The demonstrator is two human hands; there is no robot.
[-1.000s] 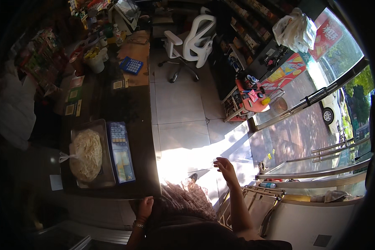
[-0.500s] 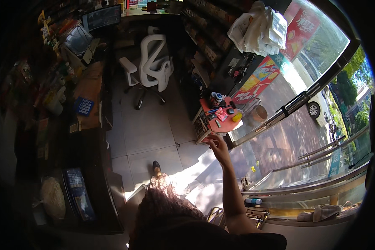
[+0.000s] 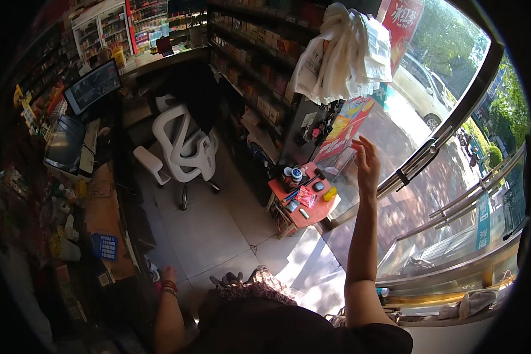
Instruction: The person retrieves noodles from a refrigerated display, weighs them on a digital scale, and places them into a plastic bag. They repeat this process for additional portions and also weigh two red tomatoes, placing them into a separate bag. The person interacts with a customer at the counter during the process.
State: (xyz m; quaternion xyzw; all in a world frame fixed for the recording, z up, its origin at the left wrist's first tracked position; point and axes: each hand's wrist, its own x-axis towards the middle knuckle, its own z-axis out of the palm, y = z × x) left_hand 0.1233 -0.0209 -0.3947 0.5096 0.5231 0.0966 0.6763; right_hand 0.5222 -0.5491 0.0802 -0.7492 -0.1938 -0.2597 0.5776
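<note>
My right hand (image 3: pixel 366 160) is raised on an outstretched arm, with its fingers apart and nothing in them. In the picture it lies below a bunch of white plastic bags (image 3: pixel 347 56) hanging from the shelf end, and beside the glass door. My left hand (image 3: pixel 169 276), with red bands at the wrist, hangs low beside the dark counter; its fingers are too dim and small to read. Left of my right forearm stands a small pink-red table (image 3: pixel 314 213), bearing a can (image 3: pixel 295 174), a pink packet (image 3: pixel 305 197), a yellow item (image 3: pixel 330 193) and pens.
A white-framed swivel chair (image 3: pixel 180 144) stands on the tiled floor (image 3: pixel 203 236) ahead. Along the left runs a counter with a blue calculator (image 3: pixel 104 246), a monitor (image 3: pixel 92 86) and a printer-like machine (image 3: pixel 71 147). Stocked shelves (image 3: pixel 259 44) line the back; a glass door frame (image 3: pixel 419 165) borders the right.
My right hand has risen from beside the small table toward the hanging bags. My left hand has come into view. The view has tilted up, showing more of the shelves.
</note>
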